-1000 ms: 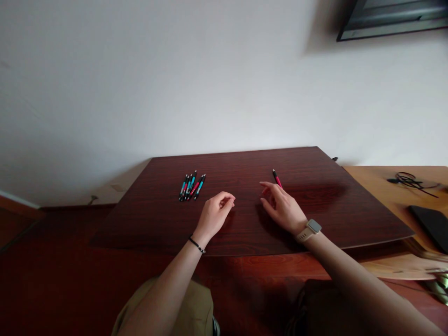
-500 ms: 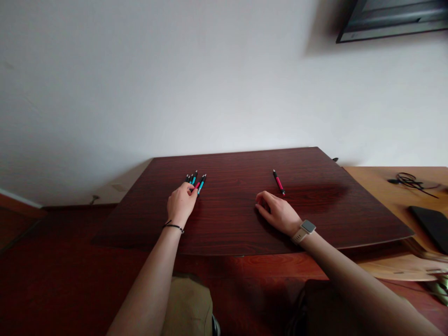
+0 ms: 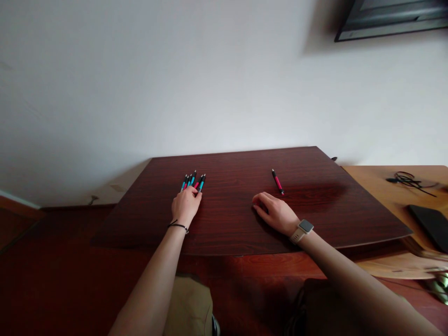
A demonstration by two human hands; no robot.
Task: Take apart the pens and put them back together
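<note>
Several pens with black ends and teal or pink barrels (image 3: 192,179) lie fanned out on the left part of a dark red-brown wooden table (image 3: 231,210). My left hand (image 3: 186,204), with a thin dark bracelet at the wrist, is closed over their near ends, thumb against the rightmost teal pen; the fingertips are partly hidden. One pink and black pen (image 3: 277,182) lies apart on the right. Just in front of it my right hand (image 3: 276,212) rests on the tabletop, loosely curled with a gap between thumb and fingers, holding nothing.
A light wooden desk (image 3: 378,186) adjoins on the right, bearing a coiled black cable (image 3: 408,179) and a flat black device (image 3: 429,224). Behind the table rises a pale wall (image 3: 224,84), with a dark screen (image 3: 395,18) mounted at upper right.
My left hand has shifted slightly right and turned over the pens, uncovering more of those on the left. My right hand and the lone pen look unmoved on the table.
</note>
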